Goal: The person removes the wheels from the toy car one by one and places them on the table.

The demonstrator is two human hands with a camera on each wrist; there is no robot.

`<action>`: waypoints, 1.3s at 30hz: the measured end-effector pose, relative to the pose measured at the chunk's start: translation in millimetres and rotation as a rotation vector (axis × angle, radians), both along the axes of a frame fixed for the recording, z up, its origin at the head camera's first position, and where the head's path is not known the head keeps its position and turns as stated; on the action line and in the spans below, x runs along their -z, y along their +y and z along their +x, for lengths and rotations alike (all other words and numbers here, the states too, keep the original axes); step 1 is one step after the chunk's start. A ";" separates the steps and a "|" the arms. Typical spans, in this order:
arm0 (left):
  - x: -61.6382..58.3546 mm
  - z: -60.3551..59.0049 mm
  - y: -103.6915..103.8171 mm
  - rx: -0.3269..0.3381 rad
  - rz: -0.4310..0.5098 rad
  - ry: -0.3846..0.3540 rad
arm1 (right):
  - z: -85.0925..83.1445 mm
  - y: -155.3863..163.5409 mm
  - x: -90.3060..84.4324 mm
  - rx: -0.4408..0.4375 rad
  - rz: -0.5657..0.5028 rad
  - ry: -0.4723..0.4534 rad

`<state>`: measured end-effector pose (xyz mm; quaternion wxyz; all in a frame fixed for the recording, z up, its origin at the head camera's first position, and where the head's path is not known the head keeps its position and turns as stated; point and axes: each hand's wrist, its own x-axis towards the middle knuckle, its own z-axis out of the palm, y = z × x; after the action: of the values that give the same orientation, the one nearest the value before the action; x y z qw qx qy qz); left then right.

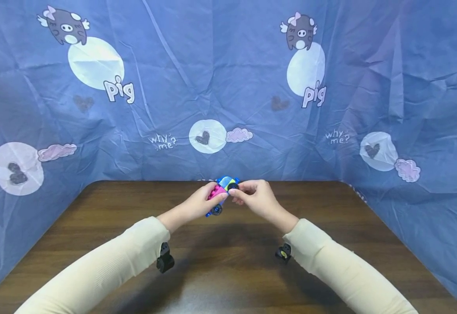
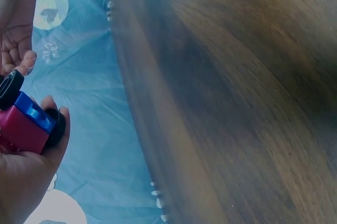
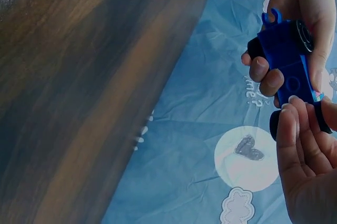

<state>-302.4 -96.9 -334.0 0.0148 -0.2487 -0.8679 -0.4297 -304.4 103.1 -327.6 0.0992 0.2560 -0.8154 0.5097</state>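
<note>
A toy block car [image 1: 225, 183] with a blue base, a pink block and black wheels is held up above the table's far part. The left hand [image 1: 197, 201] grips its pink side, thumb on top. At the car's other end, the right hand [image 1: 261, 198] pinches a black wheel [image 1: 233, 186] between thumb and fingers. In the right wrist view the blue underside [image 3: 288, 58] faces the camera, with a hook-like piece [image 3: 271, 16] at one end. Right fingertips [image 3: 293, 109] touch the base there. Fingers hide part of the car.
The brown wooden table [image 1: 220, 274] lies below both arms. A blue printed cloth [image 1: 236, 65] hangs behind it and along both sides. Black wrist cameras sit under the left sleeve [image 1: 114, 253] and the right sleeve [image 1: 342, 266].
</note>
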 end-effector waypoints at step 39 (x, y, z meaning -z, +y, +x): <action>7.5 -3.7 -2.4 -0.029 -0.002 -0.053 | 5.8 -6.1 -5.3 0.006 -0.320 -0.251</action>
<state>-306.1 -99.3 -341.5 -0.0020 -0.2246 -0.8721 -0.4348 -298.7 97.1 -322.3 0.0377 0.1687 -0.7308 0.6604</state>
